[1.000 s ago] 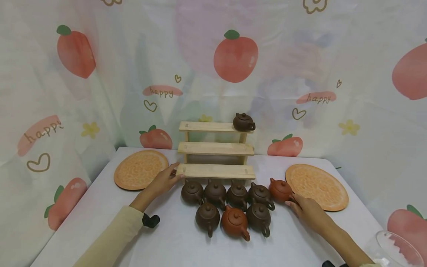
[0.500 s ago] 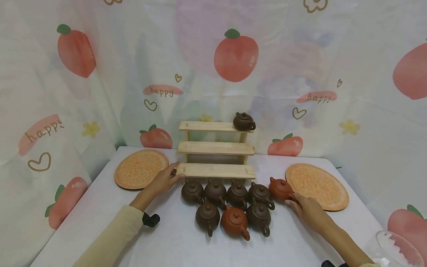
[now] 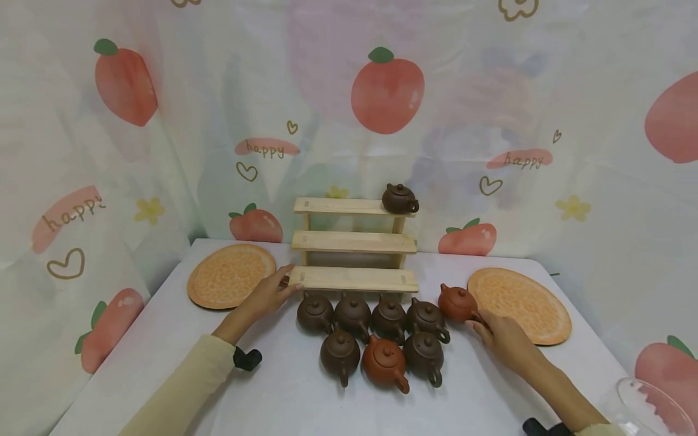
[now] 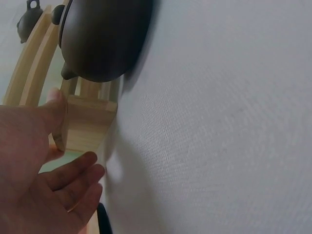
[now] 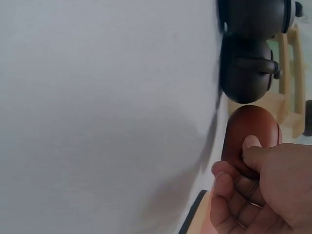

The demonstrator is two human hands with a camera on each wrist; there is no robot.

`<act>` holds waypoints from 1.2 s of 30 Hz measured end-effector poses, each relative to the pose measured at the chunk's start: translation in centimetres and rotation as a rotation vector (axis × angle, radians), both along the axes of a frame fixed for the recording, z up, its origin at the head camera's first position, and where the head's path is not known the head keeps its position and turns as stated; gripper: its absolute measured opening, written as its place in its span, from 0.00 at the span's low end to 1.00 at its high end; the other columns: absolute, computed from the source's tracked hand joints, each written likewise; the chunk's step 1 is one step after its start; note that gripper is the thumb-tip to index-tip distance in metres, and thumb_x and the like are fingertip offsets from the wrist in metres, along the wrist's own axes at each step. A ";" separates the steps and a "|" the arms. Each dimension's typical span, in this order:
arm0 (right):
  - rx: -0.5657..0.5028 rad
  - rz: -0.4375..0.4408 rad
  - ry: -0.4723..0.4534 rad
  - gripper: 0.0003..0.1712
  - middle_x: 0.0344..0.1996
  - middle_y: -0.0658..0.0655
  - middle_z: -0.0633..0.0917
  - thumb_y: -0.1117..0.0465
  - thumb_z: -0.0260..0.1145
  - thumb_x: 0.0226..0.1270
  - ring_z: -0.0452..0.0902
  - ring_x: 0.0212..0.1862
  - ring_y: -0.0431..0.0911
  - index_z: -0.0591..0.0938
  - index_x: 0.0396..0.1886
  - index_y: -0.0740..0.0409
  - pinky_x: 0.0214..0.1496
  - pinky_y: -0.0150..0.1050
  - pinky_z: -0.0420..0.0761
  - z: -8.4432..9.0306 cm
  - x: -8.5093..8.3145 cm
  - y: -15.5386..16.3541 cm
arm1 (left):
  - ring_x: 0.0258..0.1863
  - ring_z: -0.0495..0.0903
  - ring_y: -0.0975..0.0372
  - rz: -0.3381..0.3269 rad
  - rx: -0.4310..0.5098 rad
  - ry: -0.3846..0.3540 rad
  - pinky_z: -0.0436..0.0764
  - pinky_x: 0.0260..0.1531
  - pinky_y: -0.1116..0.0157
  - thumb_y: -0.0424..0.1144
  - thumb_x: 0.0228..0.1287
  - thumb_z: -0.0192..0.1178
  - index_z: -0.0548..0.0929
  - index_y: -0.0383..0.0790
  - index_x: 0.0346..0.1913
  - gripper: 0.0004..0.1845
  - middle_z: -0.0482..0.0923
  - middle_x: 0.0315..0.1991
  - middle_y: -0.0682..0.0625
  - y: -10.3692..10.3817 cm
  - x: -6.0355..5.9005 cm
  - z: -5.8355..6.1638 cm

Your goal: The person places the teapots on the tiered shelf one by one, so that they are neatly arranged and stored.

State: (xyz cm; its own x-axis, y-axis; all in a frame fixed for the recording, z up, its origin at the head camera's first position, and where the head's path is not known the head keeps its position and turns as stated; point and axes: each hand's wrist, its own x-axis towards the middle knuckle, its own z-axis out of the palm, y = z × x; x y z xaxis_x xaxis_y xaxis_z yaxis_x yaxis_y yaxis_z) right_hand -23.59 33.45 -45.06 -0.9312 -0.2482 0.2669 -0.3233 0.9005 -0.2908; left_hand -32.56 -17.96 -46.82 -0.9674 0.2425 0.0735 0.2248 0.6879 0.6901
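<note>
A small reddish-brown clay teapot (image 3: pixel 458 303) sits on the white table (image 3: pixel 283 399) at the right end of the back row of pots, at about three o'clock from the cluster, just beside the right orange mat (image 3: pixel 520 304). Compared with a second ago it has edged slightly up and to the left, and its base looks a touch higher, which suggests it is just beginning to be lifted rather than merely touched. The right hand (image 3: pixel 504 340) grips it at its handle side; in the right wrist view the thumb and curled fingers (image 5: pixel 229 187) pinch the pot's rounded body. The left hand (image 3: pixel 267 295) has not moved: its thumb and fingers hold the left end of the lowest step of a three-step wooden rack (image 3: pixel 353 242), at about twelve o'clock from the pots, apparently steadying it. One dark teapot (image 3: pixel 399 199) stands at the right end of the top step; the other two steps are bare. Seven more teapots (image 3: pixel 376 339) stay clustered in two rows in front of the rack, touching or nearly so. A second orange mat (image 3: pixel 231 275) lies at about ten o'clock, and a clear glass rim (image 3: pixel 649 404) shows at five o'clock.
</note>
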 end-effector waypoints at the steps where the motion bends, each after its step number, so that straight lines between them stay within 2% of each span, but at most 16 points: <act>1: -0.001 0.003 0.001 0.13 0.20 0.48 0.76 0.61 0.69 0.77 0.71 0.26 0.42 0.77 0.30 0.56 0.28 0.38 0.72 0.2 0.0 -0.1 | 0.66 0.79 0.42 -0.001 0.000 0.001 0.78 0.64 0.43 0.54 0.80 0.59 0.61 0.35 0.82 0.39 0.78 0.65 0.31 0.0 0.0 0.0; 4: -0.011 0.019 0.005 0.15 0.18 0.46 0.71 0.62 0.68 0.77 0.66 0.23 0.39 0.75 0.29 0.55 0.26 0.33 0.68 0.8 -0.1 -0.3 | 0.65 0.79 0.42 0.000 0.004 0.000 0.78 0.64 0.43 0.54 0.80 0.59 0.61 0.35 0.82 0.39 0.78 0.65 0.31 0.0 0.0 0.0; 6: -0.018 0.026 0.004 0.14 0.18 0.45 0.72 0.61 0.68 0.77 0.66 0.23 0.38 0.75 0.30 0.55 0.25 0.32 0.68 1.3 -0.1 -0.5 | 0.65 0.79 0.42 0.000 -0.002 0.004 0.78 0.64 0.43 0.54 0.80 0.59 0.61 0.35 0.82 0.39 0.78 0.65 0.31 0.0 0.0 0.0; 12: -0.035 0.052 -0.013 0.09 0.19 0.45 0.74 0.60 0.66 0.79 0.67 0.24 0.37 0.79 0.36 0.57 0.26 0.32 0.69 2.7 -0.5 -1.2 | 0.65 0.80 0.42 -0.002 -0.003 0.012 0.78 0.64 0.43 0.54 0.80 0.59 0.61 0.34 0.81 0.39 0.79 0.64 0.31 0.0 0.1 0.1; 23: -0.032 0.108 -0.011 0.10 0.18 0.44 0.73 0.59 0.65 0.80 0.65 0.22 0.38 0.78 0.36 0.57 0.25 0.33 0.67 4.8 -1.6 -3.3 | 0.65 0.79 0.42 0.003 -0.004 0.003 0.78 0.64 0.43 0.54 0.80 0.59 0.62 0.35 0.81 0.39 0.78 0.65 0.31 0.1 0.1 0.2; 31: -0.031 0.172 0.035 0.10 0.18 0.44 0.72 0.60 0.66 0.80 0.64 0.21 0.37 0.77 0.36 0.56 0.25 0.33 0.67 5.8 -2.1 -5.2 | 0.65 0.79 0.42 -0.001 -0.001 0.002 0.79 0.63 0.44 0.53 0.80 0.60 0.62 0.35 0.81 0.38 0.79 0.65 0.31 0.1 0.2 0.3; 36: -0.038 0.174 0.004 0.10 0.18 0.44 0.73 0.57 0.65 0.81 0.64 0.21 0.38 0.77 0.36 0.55 0.25 0.34 0.67 6.4 -2.9 -6.6 | 0.65 0.79 0.42 0.001 -0.009 0.002 0.79 0.63 0.44 0.53 0.80 0.59 0.62 0.35 0.81 0.38 0.78 0.65 0.31 0.2 0.1 0.2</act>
